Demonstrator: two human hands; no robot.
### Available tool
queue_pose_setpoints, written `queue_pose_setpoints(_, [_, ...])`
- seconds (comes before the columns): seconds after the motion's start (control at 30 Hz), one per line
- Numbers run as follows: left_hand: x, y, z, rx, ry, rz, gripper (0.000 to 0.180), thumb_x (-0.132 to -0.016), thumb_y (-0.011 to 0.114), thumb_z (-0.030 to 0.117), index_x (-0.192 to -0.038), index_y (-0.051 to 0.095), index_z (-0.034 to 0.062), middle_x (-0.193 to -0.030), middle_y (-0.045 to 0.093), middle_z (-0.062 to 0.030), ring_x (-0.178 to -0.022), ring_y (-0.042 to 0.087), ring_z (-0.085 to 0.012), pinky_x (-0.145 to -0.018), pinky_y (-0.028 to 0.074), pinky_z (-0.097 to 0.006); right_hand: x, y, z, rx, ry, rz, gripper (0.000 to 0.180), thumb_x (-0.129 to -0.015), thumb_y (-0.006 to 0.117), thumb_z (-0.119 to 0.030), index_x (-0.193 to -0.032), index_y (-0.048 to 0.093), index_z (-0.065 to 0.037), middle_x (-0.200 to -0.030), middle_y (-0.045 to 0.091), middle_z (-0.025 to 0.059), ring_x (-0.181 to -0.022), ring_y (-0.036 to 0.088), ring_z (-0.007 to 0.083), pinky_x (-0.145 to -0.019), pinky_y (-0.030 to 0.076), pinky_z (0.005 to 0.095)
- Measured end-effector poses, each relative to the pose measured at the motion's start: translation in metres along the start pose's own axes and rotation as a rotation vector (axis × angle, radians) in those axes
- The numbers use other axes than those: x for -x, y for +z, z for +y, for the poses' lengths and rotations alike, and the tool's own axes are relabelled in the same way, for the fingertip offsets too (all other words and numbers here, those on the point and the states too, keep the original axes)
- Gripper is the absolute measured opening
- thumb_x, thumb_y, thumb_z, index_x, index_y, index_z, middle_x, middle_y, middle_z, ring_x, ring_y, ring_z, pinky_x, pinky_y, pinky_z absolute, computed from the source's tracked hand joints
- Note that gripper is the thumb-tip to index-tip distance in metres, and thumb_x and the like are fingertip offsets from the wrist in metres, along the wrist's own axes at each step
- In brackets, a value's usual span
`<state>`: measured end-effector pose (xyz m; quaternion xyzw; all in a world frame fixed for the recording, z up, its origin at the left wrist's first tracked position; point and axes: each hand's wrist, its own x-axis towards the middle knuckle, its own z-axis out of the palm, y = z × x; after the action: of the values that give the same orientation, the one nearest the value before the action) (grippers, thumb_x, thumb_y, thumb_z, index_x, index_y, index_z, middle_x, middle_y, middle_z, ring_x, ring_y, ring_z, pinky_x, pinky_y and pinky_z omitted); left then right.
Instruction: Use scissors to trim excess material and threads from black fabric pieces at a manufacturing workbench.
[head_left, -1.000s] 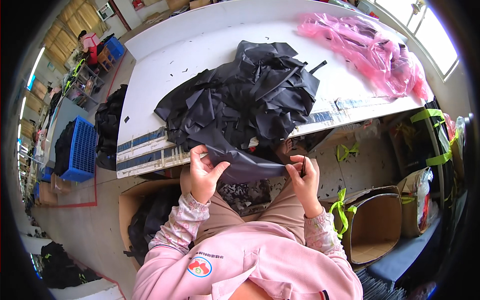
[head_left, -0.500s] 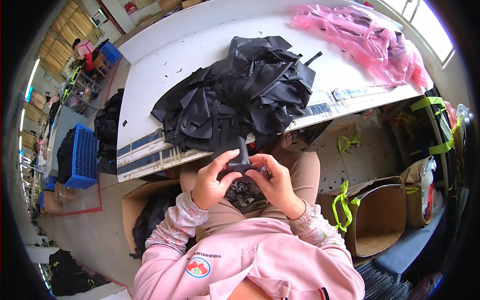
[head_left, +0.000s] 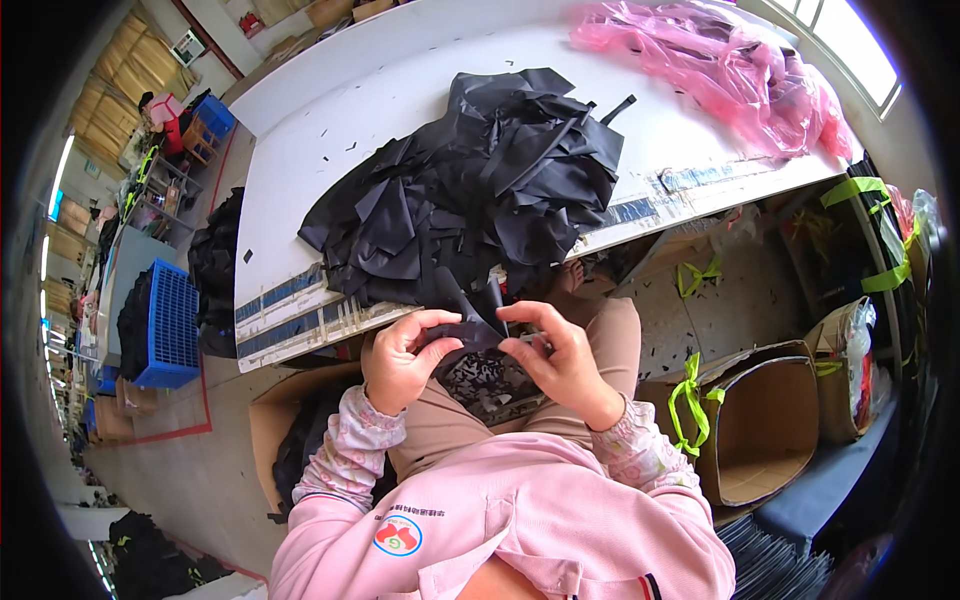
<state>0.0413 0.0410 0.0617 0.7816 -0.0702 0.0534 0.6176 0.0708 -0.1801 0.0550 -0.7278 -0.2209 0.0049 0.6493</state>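
Just over my lap, both hands hold a thin black sheet piece (head_left: 466, 312), which looks like coated fabric. My left hand (head_left: 402, 362) pinches its left part between thumb and fingers. My right hand (head_left: 562, 362) is closed on its right part, near an upright flap. A heap of similar black pieces (head_left: 480, 190) lies beyond my hands on the white table (head_left: 400, 85), hanging over its front edge. Below my hands, between my legs, small black scraps (head_left: 485, 385) are gathered.
A pink plastic bag (head_left: 725, 85) lies at the table's far right. Cardboard boxes stand to my right (head_left: 765, 430) and left (head_left: 275, 415). Further left is a blue crate (head_left: 172, 325) beside dark material. At the far left another person (head_left: 165, 112) bends by a bench.
My hands have moved apart, the left one leftward and the right one slightly rightward. The black piece between them is now spread, with two flaps standing apart.
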Motion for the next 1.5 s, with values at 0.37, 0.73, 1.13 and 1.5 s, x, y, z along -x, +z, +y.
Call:
queue_pose_setpoints(0.37, [0.001, 0.005, 0.008, -0.03, -0.004, -0.008, 0.022, -0.082, 0.072, 0.0, -0.103, 0.066, -0.0011, -0.089, 0.068, -0.004, -0.078, 0.064, -0.008, -0.07, 0.051, -0.02, -0.006, 0.001, -0.001, 0.182, -0.231, 0.108, 0.043, -0.072, 0.078, 0.0, -0.111, 0.059, -0.003, -0.094, 0.06, 0.0065, -0.073, 0.055, 0.013, -0.066, 0.047, 0.0247])
queue_pose_setpoints(0.73, [-0.006, 0.006, 0.019, -0.199, 0.233, -0.073, 0.022, -0.072, 0.078, 0.001, -0.093, 0.07, 0.0038, -0.087, 0.062, -0.0041, -0.078, 0.06, -0.0126, -0.067, 0.047, -0.024, -0.005, 0.009, -0.003, 0.111, -0.18, -0.02, 0.017, -0.075, 0.073, 0.0, -0.085, 0.06, 0.0, -0.079, 0.06, 0.0101, -0.07, 0.06, 0.0254, -0.062, 0.047, 0.0312])
queue_pose_setpoints(1.13, [-0.013, 0.006, 0.014, -0.206, 0.408, -0.068, 0.019, -0.072, 0.079, 0.007, -0.089, 0.07, 0.0051, -0.098, 0.063, -0.008, -0.092, 0.06, -0.022, -0.083, 0.048, -0.032, -0.004, 0.008, -0.007, 0.124, -0.207, -0.033, 0.02, -0.074, 0.076, -0.004, -0.087, 0.061, -0.001, -0.075, 0.057, 0.0089, -0.064, 0.057, 0.0236, -0.057, 0.044, 0.031])
queue_pose_setpoints(1.5, [0.002, 0.019, -0.011, 0.973, -0.521, -0.25, 0.021, -0.093, 0.063, 0.02, -0.1, 0.063, 0.0006, -0.094, 0.063, -0.0031, -0.084, 0.06, -0.0106, -0.08, 0.048, -0.025, -0.008, 0.0, 0.001, -0.06, -0.166, -0.151, 0.015, -0.079, 0.072, -0.005, -0.086, 0.06, 0.0, -0.074, 0.053, 0.0093, -0.065, 0.052, 0.0229, -0.059, 0.041, 0.0312])
